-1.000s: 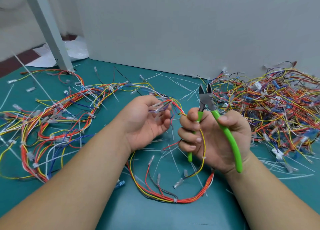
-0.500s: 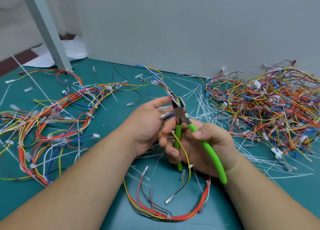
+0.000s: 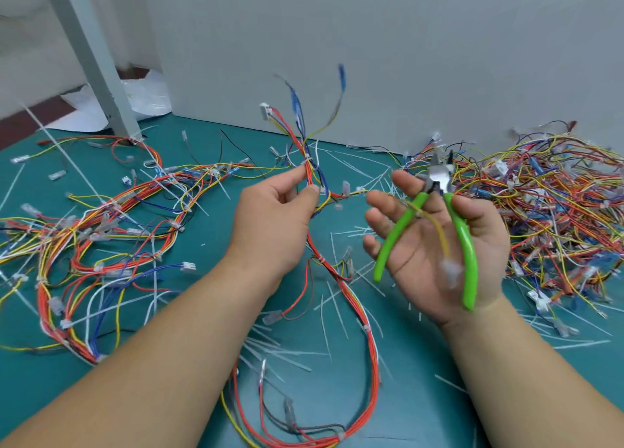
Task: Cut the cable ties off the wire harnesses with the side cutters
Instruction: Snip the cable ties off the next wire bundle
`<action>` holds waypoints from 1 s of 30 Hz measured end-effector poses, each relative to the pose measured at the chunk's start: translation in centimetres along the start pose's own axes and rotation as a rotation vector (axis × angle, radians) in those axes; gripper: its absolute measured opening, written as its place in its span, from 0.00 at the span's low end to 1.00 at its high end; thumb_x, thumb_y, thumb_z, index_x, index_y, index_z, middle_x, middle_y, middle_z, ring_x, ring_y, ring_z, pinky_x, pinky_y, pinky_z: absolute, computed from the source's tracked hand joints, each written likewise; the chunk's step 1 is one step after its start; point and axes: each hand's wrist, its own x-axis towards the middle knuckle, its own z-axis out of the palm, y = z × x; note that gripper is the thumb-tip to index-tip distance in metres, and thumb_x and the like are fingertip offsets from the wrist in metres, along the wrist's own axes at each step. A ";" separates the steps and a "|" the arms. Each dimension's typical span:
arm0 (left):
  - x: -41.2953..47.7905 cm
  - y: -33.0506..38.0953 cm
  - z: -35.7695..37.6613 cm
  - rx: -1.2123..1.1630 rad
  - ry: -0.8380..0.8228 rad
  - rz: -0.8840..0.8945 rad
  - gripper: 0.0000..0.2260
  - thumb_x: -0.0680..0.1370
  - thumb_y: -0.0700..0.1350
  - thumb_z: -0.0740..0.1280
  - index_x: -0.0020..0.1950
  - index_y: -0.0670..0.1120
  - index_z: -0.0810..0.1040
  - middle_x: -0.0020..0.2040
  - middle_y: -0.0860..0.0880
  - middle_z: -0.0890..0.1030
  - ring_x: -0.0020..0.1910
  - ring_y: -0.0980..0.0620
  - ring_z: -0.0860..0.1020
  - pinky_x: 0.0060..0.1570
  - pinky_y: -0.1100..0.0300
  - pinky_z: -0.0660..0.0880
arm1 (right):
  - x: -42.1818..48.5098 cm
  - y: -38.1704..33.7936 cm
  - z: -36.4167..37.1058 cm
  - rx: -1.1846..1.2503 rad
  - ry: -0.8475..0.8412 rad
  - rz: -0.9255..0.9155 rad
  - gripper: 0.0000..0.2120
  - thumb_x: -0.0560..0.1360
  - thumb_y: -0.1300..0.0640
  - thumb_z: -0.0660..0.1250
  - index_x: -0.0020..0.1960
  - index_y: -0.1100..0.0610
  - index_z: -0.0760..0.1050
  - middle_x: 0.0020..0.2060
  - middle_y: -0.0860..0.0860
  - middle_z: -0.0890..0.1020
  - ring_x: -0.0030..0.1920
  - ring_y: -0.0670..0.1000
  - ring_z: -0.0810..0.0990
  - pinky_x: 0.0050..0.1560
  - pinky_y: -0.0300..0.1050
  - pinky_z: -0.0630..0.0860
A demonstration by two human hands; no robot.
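My left hand [image 3: 273,218] pinches a red, yellow and blue wire harness [image 3: 372,363] between thumb and fingers, just below a white cable tie [image 3: 306,161]. The harness's loose ends stand up above that hand, and its long loop lies on the mat toward me. My right hand [image 3: 415,268] is palm up to the right, apart from the harness. The green-handled side cutters [image 3: 467,245] lie across that palm, jaws open and pointing away. My thumb curls over the right handle; the fingers are spread. A blurred yellow wire crosses the palm.
A big pile of loose coloured wires [image 3: 547,211] fills the right of the teal mat [image 3: 202,245]. Tied harnesses [image 3: 101,218] spread over the left. Cut white tie strips [image 3: 280,349] litter the middle. A grey post [image 3: 91,55] and a grey wall panel [image 3: 371,42] stand behind.
The cutters have come away from the harness to the right, and my right fingers have spread open. My left hand has lifted the harness end higher, now pinching it.
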 end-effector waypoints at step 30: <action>-1.8 -0.1 0.1 0.585 -0.105 0.384 0.14 0.79 0.46 0.70 0.63 0.59 0.82 0.45 0.55 0.79 0.43 0.56 0.76 0.48 0.55 0.74 | 0.7 2.9 1.0 -0.250 0.158 0.035 0.29 0.68 0.58 0.60 0.68 0.60 0.77 0.61 0.53 0.80 0.43 0.49 0.74 0.42 0.48 0.66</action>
